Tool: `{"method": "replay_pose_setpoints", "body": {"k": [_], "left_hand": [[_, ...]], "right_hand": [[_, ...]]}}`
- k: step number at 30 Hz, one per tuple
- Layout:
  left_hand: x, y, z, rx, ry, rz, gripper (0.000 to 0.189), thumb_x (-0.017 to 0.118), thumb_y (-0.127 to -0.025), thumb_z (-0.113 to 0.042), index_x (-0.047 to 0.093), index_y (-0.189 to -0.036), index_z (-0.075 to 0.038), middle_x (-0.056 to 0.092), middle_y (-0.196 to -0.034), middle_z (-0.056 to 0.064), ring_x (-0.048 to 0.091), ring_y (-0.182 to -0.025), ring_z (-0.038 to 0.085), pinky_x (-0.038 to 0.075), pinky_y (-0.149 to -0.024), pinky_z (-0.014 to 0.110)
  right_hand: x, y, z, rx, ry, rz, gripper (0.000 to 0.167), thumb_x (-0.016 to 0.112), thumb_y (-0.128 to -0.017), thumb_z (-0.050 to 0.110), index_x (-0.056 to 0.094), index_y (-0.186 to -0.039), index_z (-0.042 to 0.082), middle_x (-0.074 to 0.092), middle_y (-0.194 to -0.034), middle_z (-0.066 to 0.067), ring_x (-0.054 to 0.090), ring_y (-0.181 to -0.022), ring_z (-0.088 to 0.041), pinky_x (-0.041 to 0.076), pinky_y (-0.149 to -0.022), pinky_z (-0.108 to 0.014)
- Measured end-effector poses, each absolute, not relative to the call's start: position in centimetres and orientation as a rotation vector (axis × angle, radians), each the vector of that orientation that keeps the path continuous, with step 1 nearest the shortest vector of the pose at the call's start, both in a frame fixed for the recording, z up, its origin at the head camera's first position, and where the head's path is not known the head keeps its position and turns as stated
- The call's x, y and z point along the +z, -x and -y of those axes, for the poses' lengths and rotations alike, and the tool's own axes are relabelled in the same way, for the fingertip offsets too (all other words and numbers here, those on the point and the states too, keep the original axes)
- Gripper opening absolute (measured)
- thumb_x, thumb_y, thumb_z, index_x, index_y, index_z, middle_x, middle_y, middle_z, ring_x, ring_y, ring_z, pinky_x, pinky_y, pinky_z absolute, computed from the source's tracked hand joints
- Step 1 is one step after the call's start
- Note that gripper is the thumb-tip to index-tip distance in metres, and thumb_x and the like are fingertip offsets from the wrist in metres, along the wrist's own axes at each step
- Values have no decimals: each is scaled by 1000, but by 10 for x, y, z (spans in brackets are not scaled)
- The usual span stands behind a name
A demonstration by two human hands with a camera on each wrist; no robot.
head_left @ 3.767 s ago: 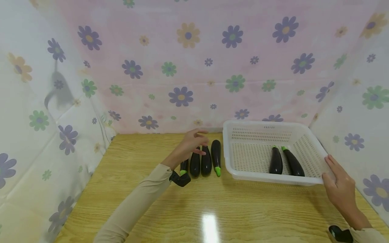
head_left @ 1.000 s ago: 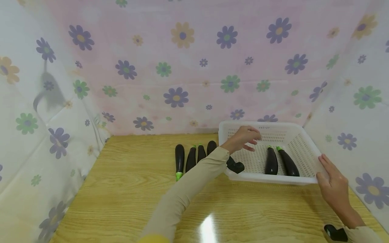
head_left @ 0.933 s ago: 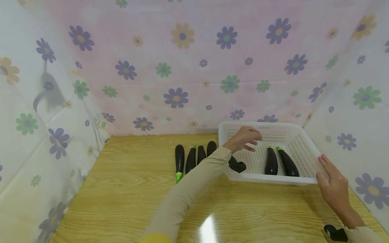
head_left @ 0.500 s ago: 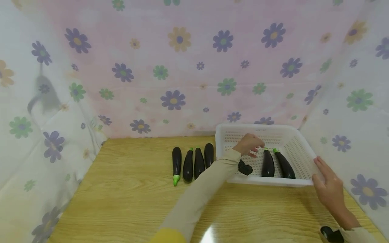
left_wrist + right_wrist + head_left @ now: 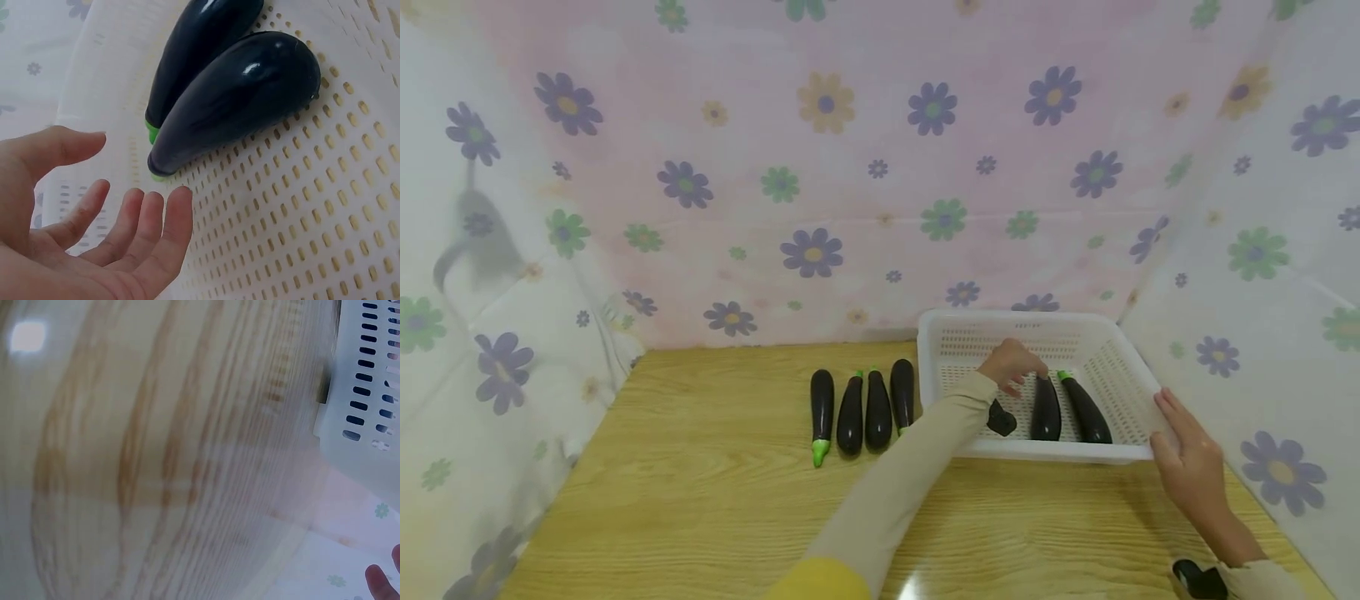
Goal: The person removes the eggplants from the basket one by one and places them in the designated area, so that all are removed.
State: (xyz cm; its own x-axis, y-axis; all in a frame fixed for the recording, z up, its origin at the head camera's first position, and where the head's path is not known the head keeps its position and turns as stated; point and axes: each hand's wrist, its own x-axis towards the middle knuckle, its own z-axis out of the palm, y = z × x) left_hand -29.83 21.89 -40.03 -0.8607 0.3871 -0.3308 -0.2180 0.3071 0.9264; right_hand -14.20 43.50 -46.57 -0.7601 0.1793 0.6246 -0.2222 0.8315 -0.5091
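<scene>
A white perforated plastic basket [image 5: 1037,451] stands on the wooden table, with two eggplants [image 5: 1086,408] lying side by side in it. My left hand [image 5: 1011,364] reaches into the basket, over the stem end of the left eggplant [image 5: 1047,412]. In the left wrist view, the left hand's fingers [image 5: 178,215] are loosely bent, thumb apart, just short of the green stems, holding nothing. My right hand [image 5: 1193,467] holds the basket's right front corner between thumb and fingers. Only a few of its fingertips [image 5: 379,582] show in the right wrist view.
Several more eggplants [image 5: 850,417] lie in a row on the table [image 5: 700,483], left of the basket. A flowered cloth [image 5: 850,192] hangs behind and on both sides. The left forearm crosses the basket's front left edge.
From the row on the table, my left hand has moved right into the basket and down to the left eggplant's stem end. My right hand stays at the basket's corner. The head view has shifted slightly.
</scene>
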Motion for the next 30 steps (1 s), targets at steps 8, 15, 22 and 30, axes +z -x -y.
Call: {"method": "replay_pose_setpoints", "body": {"k": [8,15,22,30], "left_hand": [[-410,300,-234,1486,-140,-2061,50,78,-74,-9,59,-121,-10,58,-106,10,58,-96,34,55,-65,50],[-412,291,-244,1118,-401,-2400,42,78,-75,-14,65,-115,-6,60,-100,1,59,-76,25,50,-54,35],[-413,287,-252,893,-390,-2503,75,80,-76,-23,43,-139,-10,59,-114,6,62,-80,23,52,-58,33],[-422,290,-250,973,-339,-2326,100,82,-74,-21,18,-151,-18,58,-102,13,62,-74,29,53,-46,40]], "right_hand": [[-464,143,-436,745,-44,2295,52,46,-86,1,48,-138,2,45,-141,-15,31,-132,-2,18,-100,-6],[-464,142,-433,724,-16,2296,51,45,-86,-1,49,-137,2,46,-140,-17,32,-131,-3,19,-96,-3],[-461,142,-427,699,8,2294,49,43,-88,0,51,-136,3,47,-139,-13,39,-130,-24,20,-92,-2],[-459,141,-423,658,42,2293,48,41,-88,1,53,-134,2,50,-137,-15,44,-126,-37,21,-88,-3]]}}
